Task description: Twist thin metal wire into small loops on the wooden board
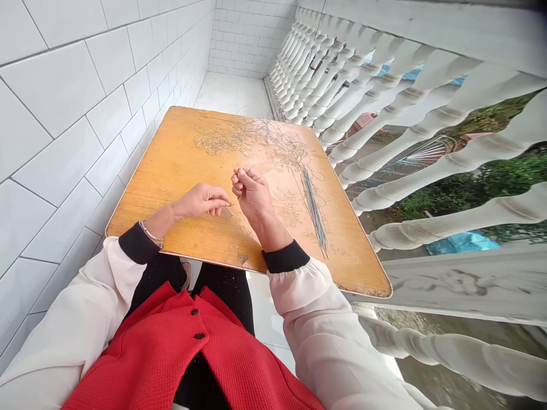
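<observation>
Over the near half of the wooden table [171,165], my left hand [200,200] is closed in a pinch, thumb and forefinger pressed on the end of a thin wire. My right hand [255,192], just to its right and slightly farther away, is closed with the fingers curled in. A short bit of thin wire shows below its fingers; the rest is hidden or too fine to follow. Right of my right hand lies a bundle of straight grey wires [314,210]. Farther back sits a tangled pile of looped wires [260,135].
White wall tiles [89,125] run close along the left side. A white baluster railing [410,136] borders the right, with greenery [478,176] and a blue sheet [464,243] beyond it. The tabletop is worn, and its near edge is just in front of my lap.
</observation>
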Tool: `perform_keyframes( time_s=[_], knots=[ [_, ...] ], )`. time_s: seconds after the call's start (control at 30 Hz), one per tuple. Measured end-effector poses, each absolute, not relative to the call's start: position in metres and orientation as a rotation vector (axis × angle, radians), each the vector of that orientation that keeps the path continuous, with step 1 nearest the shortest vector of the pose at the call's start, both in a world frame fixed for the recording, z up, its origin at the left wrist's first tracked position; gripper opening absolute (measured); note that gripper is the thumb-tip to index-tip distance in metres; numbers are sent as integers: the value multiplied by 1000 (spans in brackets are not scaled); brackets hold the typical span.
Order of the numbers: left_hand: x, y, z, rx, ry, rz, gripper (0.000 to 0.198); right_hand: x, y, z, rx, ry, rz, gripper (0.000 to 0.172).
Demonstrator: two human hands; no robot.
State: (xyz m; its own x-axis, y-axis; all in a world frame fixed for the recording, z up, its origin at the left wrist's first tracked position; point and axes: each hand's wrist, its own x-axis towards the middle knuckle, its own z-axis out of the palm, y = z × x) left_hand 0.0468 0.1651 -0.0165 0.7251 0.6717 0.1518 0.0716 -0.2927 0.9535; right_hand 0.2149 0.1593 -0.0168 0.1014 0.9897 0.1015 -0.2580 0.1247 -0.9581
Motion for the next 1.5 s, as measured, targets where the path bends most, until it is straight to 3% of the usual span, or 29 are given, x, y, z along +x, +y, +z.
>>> perform_keyframes(
  time_s=[0.6,0.8,1.17,1.5],
  knots=[
    [52,159,-16,1876,666,884,18,219,161,-19,-1004,-1064,1012,32],
    [53,156,-14,2108,699,896,6,218,161,-17,-996,-1048,1020,30],
    [61,155,-21,2233,409,700,14,215,156,-16,-895,-1168,1214,29],
    [43,163,-21,2281,425,993,30,227,160,-13,-804,-1161,1193,31]
  ],
)
